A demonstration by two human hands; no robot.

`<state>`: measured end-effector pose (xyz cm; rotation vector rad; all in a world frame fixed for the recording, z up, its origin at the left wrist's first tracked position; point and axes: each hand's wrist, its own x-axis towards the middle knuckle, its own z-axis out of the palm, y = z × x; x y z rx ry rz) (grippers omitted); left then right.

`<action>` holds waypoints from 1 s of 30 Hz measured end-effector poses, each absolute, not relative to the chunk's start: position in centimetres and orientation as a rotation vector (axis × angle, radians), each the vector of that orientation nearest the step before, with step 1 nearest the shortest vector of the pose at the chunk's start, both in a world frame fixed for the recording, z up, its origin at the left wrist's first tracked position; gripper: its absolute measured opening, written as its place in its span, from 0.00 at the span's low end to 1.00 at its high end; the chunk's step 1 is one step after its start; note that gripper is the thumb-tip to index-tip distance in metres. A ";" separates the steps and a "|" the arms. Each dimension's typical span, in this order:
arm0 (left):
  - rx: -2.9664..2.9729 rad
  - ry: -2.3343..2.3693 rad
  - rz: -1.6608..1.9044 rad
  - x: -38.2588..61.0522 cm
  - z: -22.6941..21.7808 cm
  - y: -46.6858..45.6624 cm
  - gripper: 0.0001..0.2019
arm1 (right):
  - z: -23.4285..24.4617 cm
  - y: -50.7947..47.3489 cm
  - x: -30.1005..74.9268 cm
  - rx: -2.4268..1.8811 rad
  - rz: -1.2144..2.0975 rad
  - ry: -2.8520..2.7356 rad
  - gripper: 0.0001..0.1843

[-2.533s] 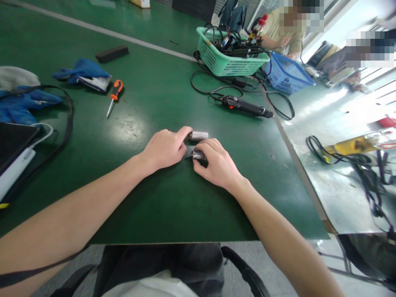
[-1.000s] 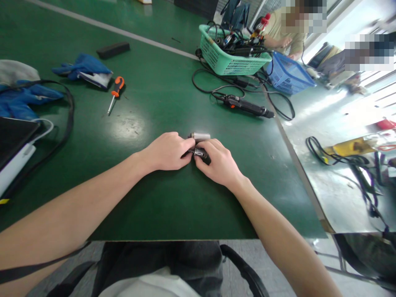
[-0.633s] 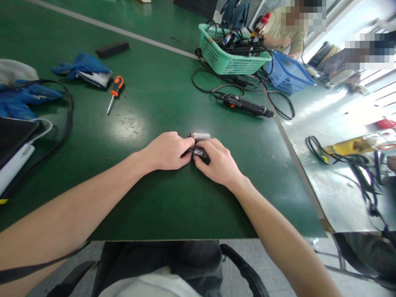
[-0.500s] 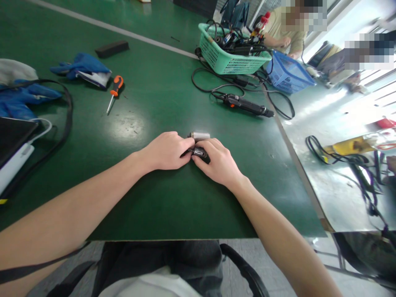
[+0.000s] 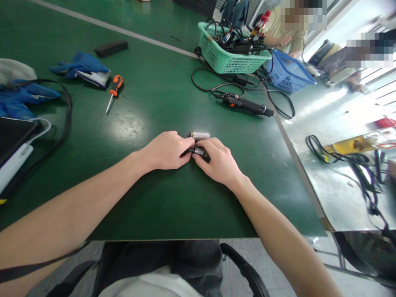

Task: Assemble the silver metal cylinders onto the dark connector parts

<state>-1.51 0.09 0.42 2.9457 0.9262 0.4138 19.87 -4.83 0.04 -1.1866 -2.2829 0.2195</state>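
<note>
Close together near the middle of the green table (image 5: pixel 148 206), my left hand (image 5: pixel 168 150) and my right hand (image 5: pixel 218 161) are both closed on a small dark part with a shiny metal piece (image 5: pixel 200 152). Fingers cover most of it, so its kind is hard to make out. Just beyond the fingertips a silver metal cylinder (image 5: pixel 201 135), like a small motor, lies crosswise. Whether it joins the dark part is hidden.
An orange-black screwdriver (image 5: pixel 115 88), blue gloves (image 5: pixel 82 66) and a dark block (image 5: pixel 111 48) lie at left. Farther right are a corded black electric screwdriver (image 5: pixel 246 104), a full green basket (image 5: pixel 238 62) and a blue basket (image 5: pixel 289 74). A co-worker (image 5: pixel 284 29) sits beyond.
Almost nothing differs. The dark part between my fingers seems turned very slightly; both hands keep their place.
</note>
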 end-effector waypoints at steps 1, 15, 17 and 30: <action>2.948 0.928 0.418 -1.5 0.4 0.1 0.11 | 0.1 -4.8 19.9 -1.188 0.215 -2.283 0.09; 2.946 0.945 0.438 -1.4 0.3 0.1 0.11 | 0.1 -4.8 19.9 -1.199 0.196 -2.274 0.08; 2.942 0.951 0.440 -1.4 0.4 0.0 0.11 | 0.1 -4.8 19.9 -1.206 0.200 -2.274 0.08; 2.934 1.003 0.446 -1.3 0.3 -0.1 0.11 | 0.0 -4.7 19.9 -1.206 0.199 -2.264 0.08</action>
